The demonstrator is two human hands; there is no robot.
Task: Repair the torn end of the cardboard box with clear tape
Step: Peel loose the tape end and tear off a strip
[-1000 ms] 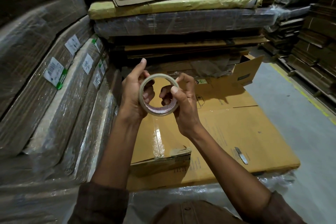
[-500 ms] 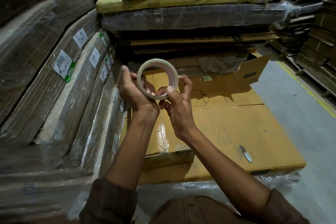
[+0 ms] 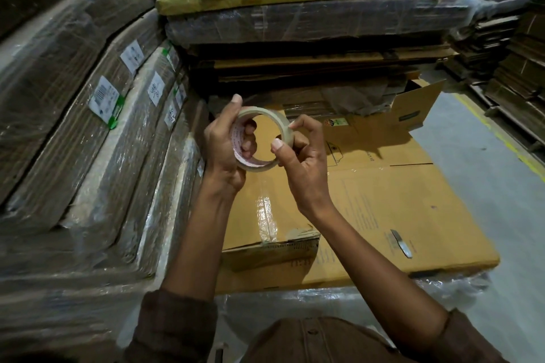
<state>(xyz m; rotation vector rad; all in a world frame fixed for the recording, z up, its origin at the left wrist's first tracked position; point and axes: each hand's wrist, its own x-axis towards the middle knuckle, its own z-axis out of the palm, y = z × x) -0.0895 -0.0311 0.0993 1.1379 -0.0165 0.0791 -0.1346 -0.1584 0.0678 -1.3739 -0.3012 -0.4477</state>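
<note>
A roll of clear tape (image 3: 275, 119) is held up in front of me by both hands. My left hand (image 3: 224, 150) grips its left side, fingers curled through the core. My right hand (image 3: 303, 156) pinches the roll's right rim with thumb and forefinger. Below lies a flattened cardboard box (image 3: 413, 209). Its torn end (image 3: 298, 237) at the near edge is ragged, and a strip of clear tape (image 3: 265, 215) runs up from it.
A small blade (image 3: 400, 243) lies on the box to the right. Plastic-wrapped bundles of cardboard (image 3: 88, 156) stand at the left, and more stacked cardboard (image 3: 309, 23) at the back. Grey floor with a yellow line (image 3: 501, 138) is on the right.
Both hands have turned the roll, so its opening now faces more to the right. My right thumb has shifted along the rim.
</note>
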